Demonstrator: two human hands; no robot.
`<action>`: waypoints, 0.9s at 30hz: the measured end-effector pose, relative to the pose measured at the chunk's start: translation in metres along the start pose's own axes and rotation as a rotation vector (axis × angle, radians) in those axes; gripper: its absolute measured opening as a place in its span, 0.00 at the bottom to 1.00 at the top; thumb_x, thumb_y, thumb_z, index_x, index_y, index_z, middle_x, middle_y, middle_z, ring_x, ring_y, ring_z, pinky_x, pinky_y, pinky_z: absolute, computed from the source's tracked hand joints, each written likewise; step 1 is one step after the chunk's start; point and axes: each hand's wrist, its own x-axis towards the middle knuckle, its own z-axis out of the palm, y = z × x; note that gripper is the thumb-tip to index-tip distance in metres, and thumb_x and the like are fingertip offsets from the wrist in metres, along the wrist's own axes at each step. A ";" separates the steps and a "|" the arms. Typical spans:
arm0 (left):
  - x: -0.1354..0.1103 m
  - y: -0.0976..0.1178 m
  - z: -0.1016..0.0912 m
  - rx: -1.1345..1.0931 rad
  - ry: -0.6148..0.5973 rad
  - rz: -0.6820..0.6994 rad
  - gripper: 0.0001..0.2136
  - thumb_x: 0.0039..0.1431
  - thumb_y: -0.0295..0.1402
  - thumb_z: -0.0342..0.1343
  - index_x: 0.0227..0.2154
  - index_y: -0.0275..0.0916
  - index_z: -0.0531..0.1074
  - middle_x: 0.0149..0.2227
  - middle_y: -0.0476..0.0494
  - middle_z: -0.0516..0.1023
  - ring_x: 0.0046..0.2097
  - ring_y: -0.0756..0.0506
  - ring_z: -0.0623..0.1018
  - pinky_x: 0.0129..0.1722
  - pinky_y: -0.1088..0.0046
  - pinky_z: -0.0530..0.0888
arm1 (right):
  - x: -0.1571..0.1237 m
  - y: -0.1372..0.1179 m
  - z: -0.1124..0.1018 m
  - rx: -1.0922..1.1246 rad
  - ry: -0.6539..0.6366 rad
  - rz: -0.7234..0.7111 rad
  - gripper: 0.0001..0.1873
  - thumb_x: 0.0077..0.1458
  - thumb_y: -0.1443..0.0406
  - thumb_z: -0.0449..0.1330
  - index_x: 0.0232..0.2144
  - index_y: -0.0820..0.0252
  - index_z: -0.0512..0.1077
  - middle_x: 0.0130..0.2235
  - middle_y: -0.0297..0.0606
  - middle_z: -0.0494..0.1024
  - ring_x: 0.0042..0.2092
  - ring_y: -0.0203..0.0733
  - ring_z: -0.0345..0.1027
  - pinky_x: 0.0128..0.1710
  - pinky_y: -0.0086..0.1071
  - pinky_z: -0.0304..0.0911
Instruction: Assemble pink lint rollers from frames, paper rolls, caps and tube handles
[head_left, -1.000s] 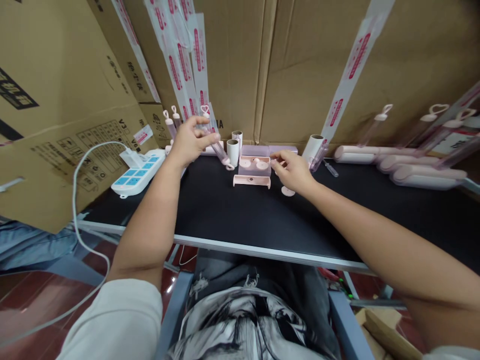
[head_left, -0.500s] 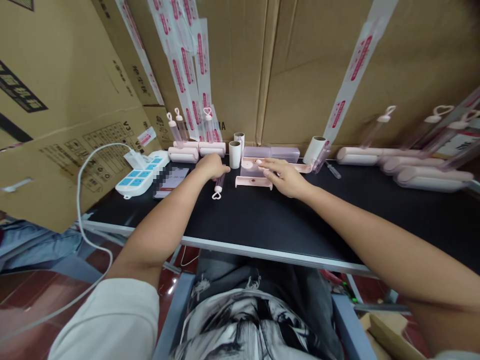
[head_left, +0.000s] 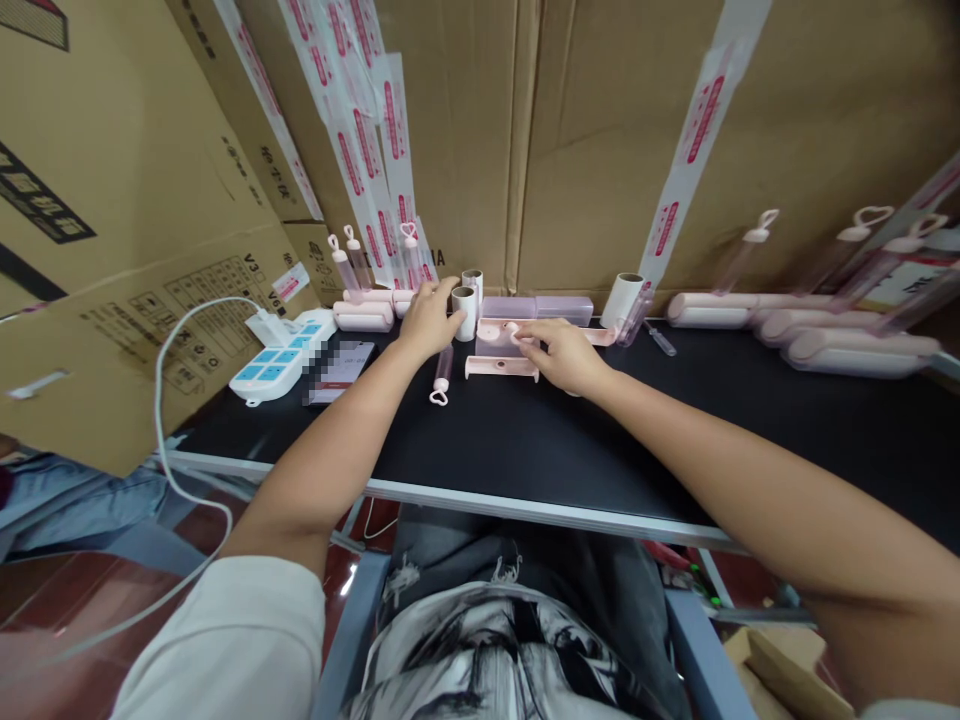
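Observation:
My left hand point(head_left: 427, 320) reaches to the back of the black table point(head_left: 525, 450). Its fingers are spread and touch a small white paper roll point(head_left: 466, 308) that stands upright; a second roll point(head_left: 473, 280) stands just behind. A clear handle with a pink heart end point(head_left: 440, 379) lies loose on the table just below that hand. My right hand point(head_left: 566, 355) has its fingers curled, with the fingertips pinching the rim of an open pink case part point(head_left: 499, 331). A long pink bracket point(head_left: 501, 368) lies in front of it.
Lavender boxes point(head_left: 536, 306) and another white roll point(head_left: 624, 298) stand at the back. Finished pink rollers point(head_left: 825, 345) lie at the right, more pink ones point(head_left: 364, 312) at the left. A power strip point(head_left: 277, 358) and a phone point(head_left: 339, 366) lie left. Cardboard boxes point(head_left: 600, 140) wall the back.
My left hand brought the clear handle down from the back, laid it on the table, let go and moved to the white roll. My right hand shifted left onto the pink case part.

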 end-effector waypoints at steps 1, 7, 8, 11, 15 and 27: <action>0.001 -0.001 0.004 -0.042 0.005 0.044 0.30 0.64 0.33 0.61 0.69 0.40 0.69 0.68 0.28 0.71 0.67 0.32 0.74 0.68 0.49 0.69 | 0.001 0.000 0.000 0.000 -0.004 0.000 0.11 0.64 0.63 0.61 0.43 0.54 0.83 0.52 0.45 0.87 0.55 0.58 0.80 0.61 0.56 0.67; 0.006 -0.003 0.015 -0.125 -0.017 0.076 0.16 0.66 0.32 0.57 0.54 0.36 0.79 0.57 0.32 0.80 0.60 0.35 0.78 0.65 0.54 0.71 | 0.003 -0.002 -0.001 0.004 -0.014 0.023 0.07 0.63 0.63 0.63 0.40 0.54 0.82 0.48 0.44 0.88 0.51 0.57 0.80 0.59 0.54 0.67; 0.007 -0.004 0.014 -0.124 -0.008 0.065 0.12 0.66 0.33 0.57 0.49 0.37 0.79 0.54 0.33 0.82 0.58 0.35 0.79 0.64 0.54 0.72 | 0.003 -0.003 -0.001 0.004 -0.014 0.032 0.07 0.63 0.63 0.63 0.40 0.54 0.81 0.48 0.44 0.88 0.51 0.57 0.80 0.59 0.54 0.67; 0.010 -0.004 0.009 -0.170 0.078 0.019 0.07 0.64 0.33 0.60 0.44 0.41 0.76 0.49 0.38 0.82 0.54 0.37 0.79 0.61 0.56 0.74 | 0.003 -0.003 0.000 -0.006 -0.009 0.077 0.07 0.63 0.62 0.63 0.39 0.54 0.81 0.47 0.44 0.87 0.50 0.58 0.79 0.57 0.55 0.67; 0.010 0.001 -0.002 -0.373 0.251 0.037 0.22 0.60 0.32 0.64 0.56 0.42 0.66 0.55 0.39 0.78 0.52 0.43 0.81 0.57 0.62 0.76 | 0.003 -0.009 -0.003 0.020 0.102 0.108 0.06 0.63 0.60 0.64 0.38 0.53 0.79 0.45 0.44 0.87 0.49 0.58 0.78 0.54 0.54 0.69; -0.039 0.055 -0.017 -0.435 -0.013 0.485 0.33 0.55 0.39 0.67 0.64 0.44 0.66 0.54 0.41 0.79 0.51 0.40 0.81 0.55 0.59 0.77 | -0.010 -0.055 -0.021 0.339 0.364 -0.036 0.17 0.67 0.46 0.62 0.41 0.50 0.74 0.55 0.46 0.81 0.58 0.55 0.75 0.59 0.53 0.71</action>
